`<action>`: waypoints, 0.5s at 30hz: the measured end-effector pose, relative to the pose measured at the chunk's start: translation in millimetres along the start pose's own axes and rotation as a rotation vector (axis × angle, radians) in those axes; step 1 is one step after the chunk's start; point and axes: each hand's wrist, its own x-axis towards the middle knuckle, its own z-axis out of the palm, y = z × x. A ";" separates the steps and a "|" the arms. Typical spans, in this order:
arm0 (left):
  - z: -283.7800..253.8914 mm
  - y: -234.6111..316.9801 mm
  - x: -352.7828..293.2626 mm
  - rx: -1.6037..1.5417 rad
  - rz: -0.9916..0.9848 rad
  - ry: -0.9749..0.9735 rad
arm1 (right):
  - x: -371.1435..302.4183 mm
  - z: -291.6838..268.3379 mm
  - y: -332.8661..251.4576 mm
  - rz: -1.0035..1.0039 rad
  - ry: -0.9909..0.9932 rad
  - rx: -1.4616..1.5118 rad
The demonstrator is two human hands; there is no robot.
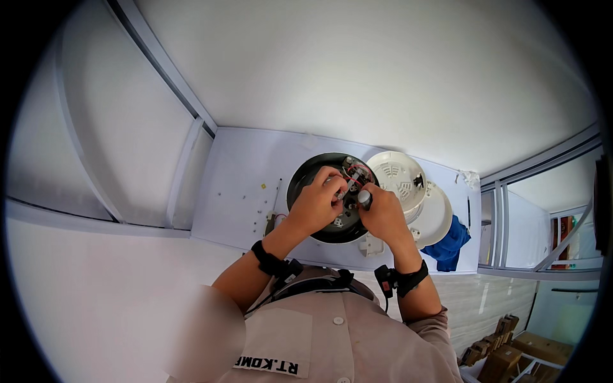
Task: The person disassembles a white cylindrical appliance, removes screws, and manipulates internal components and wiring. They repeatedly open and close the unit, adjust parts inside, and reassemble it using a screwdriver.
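Note:
A round black shell (pixel 309 230) lies on the table, with red wires (pixel 362 170) and small electrical parts inside. Over its middle, my left hand (pixel 317 203) has its fingers pinched on a small part that I cannot make out. My right hand (pixel 385 216) reaches over the shell's right side, closed round a screwdriver (pixel 364 198) with a dark, grey-ended handle. The screwdriver's tip is hidden. Both hands are close together near the wires.
Two round white covers (pixel 394 167) overlap right of the shell, beside a blue cloth (pixel 451 245). Several small screws (pixel 258 212) are spread over the table (pixel 220 220) on the left. A small white piece (pixel 370 245) sits at the front edge. Walls stand behind and left.

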 end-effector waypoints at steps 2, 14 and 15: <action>-0.2 -1.8 -0.4 -0.005 -0.011 -0.014 | 0.1 0.0 -1.4 -0.006 -0.008 -0.006; 1.6 -2.7 -0.6 -0.045 0.013 0.017 | -5.4 5.3 -4.0 -0.020 0.103 0.101; 1.8 -2.5 -0.8 -0.050 0.009 0.014 | -6.0 5.6 -3.3 -0.028 0.090 0.073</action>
